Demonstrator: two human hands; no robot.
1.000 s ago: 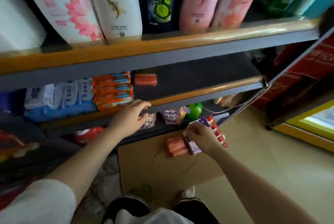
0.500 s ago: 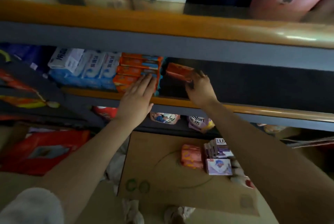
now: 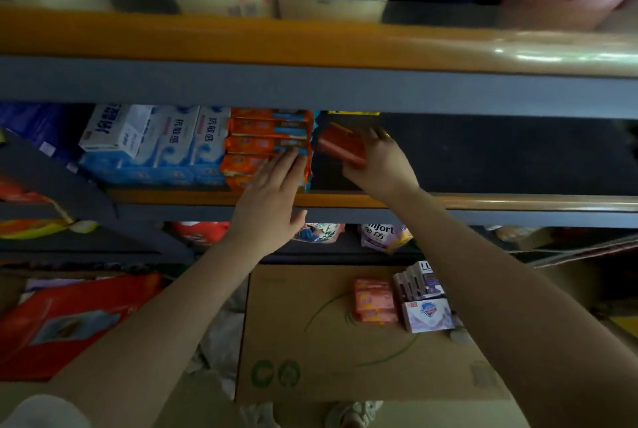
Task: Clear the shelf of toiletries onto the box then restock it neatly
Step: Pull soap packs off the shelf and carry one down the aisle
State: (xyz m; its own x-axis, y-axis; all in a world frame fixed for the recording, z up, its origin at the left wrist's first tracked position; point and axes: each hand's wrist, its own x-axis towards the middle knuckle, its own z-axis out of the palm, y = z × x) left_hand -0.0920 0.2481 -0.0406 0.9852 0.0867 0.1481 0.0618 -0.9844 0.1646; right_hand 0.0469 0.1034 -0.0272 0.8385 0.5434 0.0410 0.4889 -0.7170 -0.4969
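The middle shelf (image 3: 345, 200) is dark. My right hand (image 3: 381, 165) grips an orange soap bar (image 3: 340, 148); my flat left hand (image 3: 272, 200) steadies the orange stack (image 3: 266, 146). I should lift it out slowly.

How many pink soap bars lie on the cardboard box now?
3 pink wrapped soap bars lie stacked in a row on the flat cardboard box, left of the purple-white soap boxes; others may be hidden.

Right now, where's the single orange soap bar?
Head view, middle shelf: the orange soap bar is in the right hand, just right of the orange box stack.
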